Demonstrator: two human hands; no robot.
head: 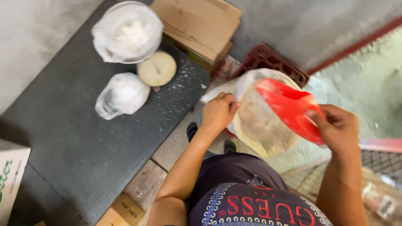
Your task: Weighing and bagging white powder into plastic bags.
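Both of your hands are busy in the head view. Your left hand (217,112) is closed on the upper edge of a big dusty translucent sack (261,121), pinching its rim just above your knee. Your right hand (340,130) grips the lower corner of a red plastic bag (289,106), fingers curled round it, so the red bag lies tilted across the mouth of the sack, touching it. You hold the sack in front of your body, above the floor and your dark shoes (191,129).

To your left lies a dark rubber mat (79,146), dusted with white powder near its far edge. On it stands a small round dial scale (157,68). Just beside the scale sit two clear plastic bags of white powder: the larger one (127,32) behind it, the smaller knotted one (122,94) in front. Flattened cardboard boxes (199,23) are stacked beyond the mat, and a dark red plastic crate (268,60) shows behind the sack.
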